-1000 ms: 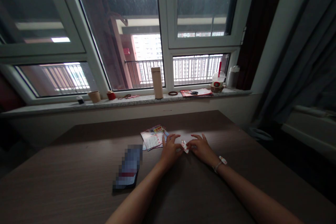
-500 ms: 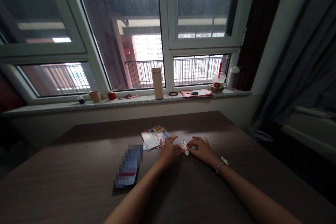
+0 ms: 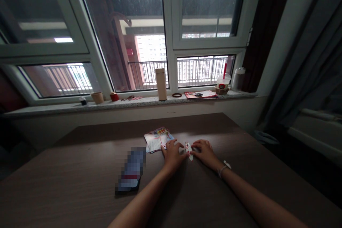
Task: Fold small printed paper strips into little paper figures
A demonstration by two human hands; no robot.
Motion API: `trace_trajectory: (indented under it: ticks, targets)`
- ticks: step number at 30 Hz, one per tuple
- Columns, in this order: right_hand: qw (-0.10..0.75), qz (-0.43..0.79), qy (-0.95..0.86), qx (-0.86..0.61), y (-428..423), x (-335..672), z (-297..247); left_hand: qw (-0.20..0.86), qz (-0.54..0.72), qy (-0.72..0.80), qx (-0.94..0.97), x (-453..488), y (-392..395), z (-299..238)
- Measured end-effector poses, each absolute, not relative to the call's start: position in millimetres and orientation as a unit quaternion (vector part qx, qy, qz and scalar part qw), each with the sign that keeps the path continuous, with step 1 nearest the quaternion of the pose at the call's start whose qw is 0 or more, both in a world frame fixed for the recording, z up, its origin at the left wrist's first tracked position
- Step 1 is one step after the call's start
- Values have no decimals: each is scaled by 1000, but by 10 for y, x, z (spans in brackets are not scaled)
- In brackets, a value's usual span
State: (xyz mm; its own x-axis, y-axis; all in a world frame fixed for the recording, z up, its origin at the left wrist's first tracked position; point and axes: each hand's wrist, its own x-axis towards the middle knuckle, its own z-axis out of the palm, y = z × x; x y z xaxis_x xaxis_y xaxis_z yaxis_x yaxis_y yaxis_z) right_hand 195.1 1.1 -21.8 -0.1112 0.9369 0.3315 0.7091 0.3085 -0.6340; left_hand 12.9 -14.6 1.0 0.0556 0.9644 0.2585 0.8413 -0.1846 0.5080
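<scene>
A small piece of folded paper (image 3: 188, 148), white with red marks, is between my two hands on the brown table. My left hand (image 3: 173, 154) pinches its left edge with the fingertips, the other fingers bent. From the right side, my right hand (image 3: 205, 151) holds it with thumb and forefinger. A pale bracelet (image 3: 223, 168) circles my right wrist. Just beyond my left hand lies a stack of printed sheets (image 3: 157, 140), partly covered by its fingers. The fine folds of the paper are too small to make out.
A phone (image 3: 130, 171), its screen blurred out, lies left of my left forearm on the table (image 3: 80, 171). Along the windowsill stand a paper cup (image 3: 97, 97), a beige flask (image 3: 161, 84), scissors (image 3: 198, 94) on red papers and a drink cup with a straw (image 3: 222, 81).
My left hand has shifted slightly right and its fingers have drawn in. My right fingers have closed together more. The paper has turned slightly and shows a longer lower tip.
</scene>
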Motion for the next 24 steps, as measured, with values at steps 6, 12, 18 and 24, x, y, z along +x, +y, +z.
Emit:
trace_trajectory:
  ticks: [6, 12, 18, 24]
  targets:
    - [364, 188, -717, -564, -43, 1936, -153, 128, 276, 631, 713, 126, -114, -19]
    - [370, 221, -709, -558, -74, 1914, -98, 140, 305, 613, 715, 148, -108, -16]
    - [386, 217, -705, -554, -16, 1933, -168, 159, 341, 605, 702, 150, -72, 3]
    - [409, 224, -719, -516, 52, 1961, -217, 176, 382, 598, 682, 156, -47, 8]
